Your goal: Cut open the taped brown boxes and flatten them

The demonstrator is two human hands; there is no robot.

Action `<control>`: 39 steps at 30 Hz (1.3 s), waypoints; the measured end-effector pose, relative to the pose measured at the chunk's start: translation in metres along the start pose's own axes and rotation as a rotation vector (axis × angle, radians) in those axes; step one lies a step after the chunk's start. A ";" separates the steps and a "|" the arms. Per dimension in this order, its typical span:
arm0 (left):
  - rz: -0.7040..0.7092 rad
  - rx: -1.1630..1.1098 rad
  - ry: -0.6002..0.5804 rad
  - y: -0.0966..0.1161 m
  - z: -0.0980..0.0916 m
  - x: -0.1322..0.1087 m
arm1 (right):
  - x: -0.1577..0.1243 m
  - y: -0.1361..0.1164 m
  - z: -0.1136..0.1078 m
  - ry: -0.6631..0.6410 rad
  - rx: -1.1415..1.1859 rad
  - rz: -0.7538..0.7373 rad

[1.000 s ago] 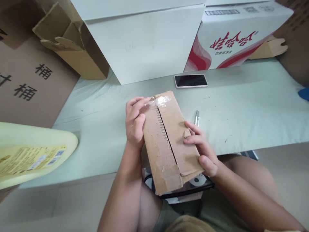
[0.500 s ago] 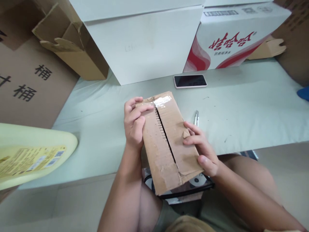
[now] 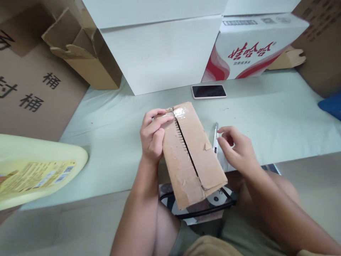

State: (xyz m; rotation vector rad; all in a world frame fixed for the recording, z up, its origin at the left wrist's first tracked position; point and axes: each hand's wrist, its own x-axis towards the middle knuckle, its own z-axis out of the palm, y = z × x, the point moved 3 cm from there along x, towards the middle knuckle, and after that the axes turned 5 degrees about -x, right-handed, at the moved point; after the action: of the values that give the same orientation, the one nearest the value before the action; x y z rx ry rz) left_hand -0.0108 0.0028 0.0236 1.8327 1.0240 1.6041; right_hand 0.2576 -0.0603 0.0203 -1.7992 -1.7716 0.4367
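My left hand [image 3: 153, 137] grips a brown cardboard box [image 3: 178, 167] by its upper left edge, fingers over the top and thumb along the side. The box is tilted. A dark slit runs along its top between two flaps, torn marks line the slit, and shiny clear tape covers its far end. My right hand [image 3: 236, 145] is off the box, fingers curled and thumb and forefinger apart. Its fingertips are right beside a slim silver tool [image 3: 215, 137], a pen or cutter knife, lying on the green cloth; whether they touch it I cannot tell.
A phone [image 3: 209, 91] lies beyond the box. Behind stand a large white box [image 3: 165, 53], a white-and-red carton [image 3: 247, 49] and an open brown carton [image 3: 87, 67]. At left is a yellow jug [image 3: 39, 170]. The green-covered surface [image 3: 112, 156] ends above my lap.
My right hand has let go of the box's right side and moved up and right to the slim silver tool. My left hand still holds the box, which appears slightly farther right.
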 end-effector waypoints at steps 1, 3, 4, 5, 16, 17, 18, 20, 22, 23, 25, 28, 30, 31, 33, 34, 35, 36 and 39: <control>0.003 -0.003 0.000 0.000 0.000 0.000 | 0.004 0.002 -0.001 -0.120 -0.124 0.097; 0.006 -0.011 0.008 0.000 0.000 0.000 | 0.005 0.001 0.001 -0.354 -0.312 0.204; 0.008 -0.014 0.013 0.000 0.000 -0.001 | 0.004 -0.001 0.003 -0.440 -0.367 0.205; 0.012 -0.014 0.017 0.000 0.000 -0.002 | 0.002 -0.004 0.006 -0.496 -0.403 0.184; 0.050 0.041 0.053 0.002 -0.004 -0.014 | -0.015 -0.003 -0.025 0.035 0.037 0.132; 0.053 0.041 0.051 0.002 -0.004 -0.015 | -0.019 -0.009 -0.033 0.101 0.087 0.089; 0.052 0.038 0.043 0.002 -0.002 -0.015 | -0.023 -0.018 -0.040 0.151 0.125 0.036; 0.044 0.033 0.028 0.001 0.001 -0.015 | -0.029 -0.040 -0.050 0.183 0.201 -0.076; 0.040 0.025 0.030 0.000 0.005 -0.015 | -0.031 -0.064 -0.052 0.119 0.280 -0.151; 0.042 0.020 0.036 0.000 0.006 -0.015 | -0.030 -0.074 -0.051 0.067 0.299 -0.167; 0.050 0.004 0.045 0.001 0.008 -0.015 | -0.025 -0.091 -0.044 -0.032 0.297 -0.194; 0.044 -0.013 0.036 0.003 0.008 -0.014 | -0.017 -0.106 -0.033 -0.111 0.291 -0.269; 0.031 -0.005 0.022 0.004 0.008 -0.014 | -0.013 -0.111 -0.028 -0.097 0.307 -0.316; 0.024 0.001 0.015 0.004 0.008 -0.014 | -0.012 -0.112 -0.027 -0.074 0.303 -0.325; 0.017 0.012 0.007 0.005 0.008 -0.014 | -0.011 -0.113 -0.025 -0.035 0.255 -0.321; 0.020 0.016 0.009 0.005 0.008 -0.014 | -0.010 -0.113 -0.024 -0.033 0.218 -0.319; 0.027 0.019 0.015 0.005 0.009 -0.015 | -0.010 -0.114 -0.022 -0.045 0.183 -0.321; 0.038 0.020 0.023 0.004 0.009 -0.015 | -0.010 -0.114 -0.021 -0.065 0.152 -0.329; 0.073 0.017 0.050 0.004 0.010 -0.015 | -0.011 -0.116 -0.018 -0.084 0.093 -0.367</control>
State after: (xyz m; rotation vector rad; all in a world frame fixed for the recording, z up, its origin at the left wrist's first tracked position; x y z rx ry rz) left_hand -0.0009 -0.0102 0.0157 1.8698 1.0050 1.6965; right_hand 0.1755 -0.0786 0.1025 -1.3691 -2.0493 0.4401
